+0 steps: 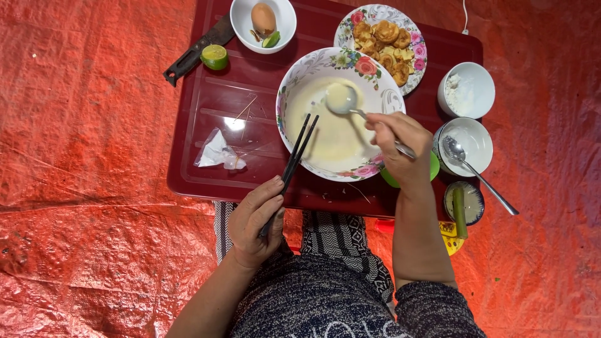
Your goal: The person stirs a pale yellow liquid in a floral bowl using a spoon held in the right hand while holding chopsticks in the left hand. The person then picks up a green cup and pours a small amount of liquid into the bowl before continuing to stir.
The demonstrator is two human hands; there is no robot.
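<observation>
Chopsticks, black, in the left hand, which is clamped round their lower end at the near edge of the table. Their long axis runs up and slightly right, away from the person, and the tips point into the batter, resting over the left side of the big flowered bowl. The pair sit close together, almost parallel.

Right hand is over the bowl's right rim, fingers pinched on a metal spoon. The spoon's handle runs from that hand up and left, and its bowl end sits in the pale batter near the far side, loaded with the same creamy mix.

Both hands are well apart, one each side of the bowl.

Around it: a flowered plate of fried golden pieces just behind the bowl, a small white bowl with an egg and a lime wedge at the far left, a half lime beside a dark knife. On the right, two white bowls, one with white powder, one holding a second spoon. A crumpled clear wrapper lies left of the chopsticks.
</observation>
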